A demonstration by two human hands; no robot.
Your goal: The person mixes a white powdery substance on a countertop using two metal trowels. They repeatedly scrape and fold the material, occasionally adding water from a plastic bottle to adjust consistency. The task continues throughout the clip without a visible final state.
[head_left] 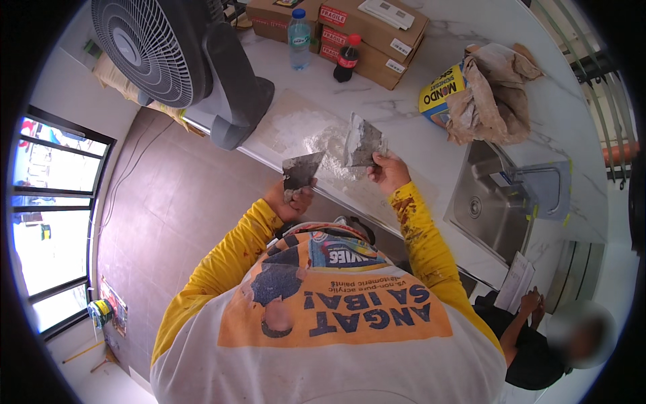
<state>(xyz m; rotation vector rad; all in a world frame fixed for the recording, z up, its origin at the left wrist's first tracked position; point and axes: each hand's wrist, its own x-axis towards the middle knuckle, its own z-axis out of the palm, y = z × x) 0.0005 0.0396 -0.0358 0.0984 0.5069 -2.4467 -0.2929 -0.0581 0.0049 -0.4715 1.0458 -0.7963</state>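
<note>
My left hand (291, 200) grips the handle of a putty knife (301, 170) whose grey, smeared blade points up and right. My right hand (386, 171) holds a second, wider scraper (362, 142) coated with grey-white putty, its blade raised above the counter. The two blades sit close together, a little apart, over a patch of white powder or putty (321, 138) spread on the white marble counter (410, 114). Both forearms wear yellow, stained sleeves.
A grey floor fan (176, 57) stands at the counter's left end. Cardboard boxes (367, 34), a water bottle (299, 39) and a dark soda bottle (346, 59) sit at the back. A torn paper sack (481, 91) lies beside a steel sink (494, 202). Another person (538, 337) holds papers at lower right.
</note>
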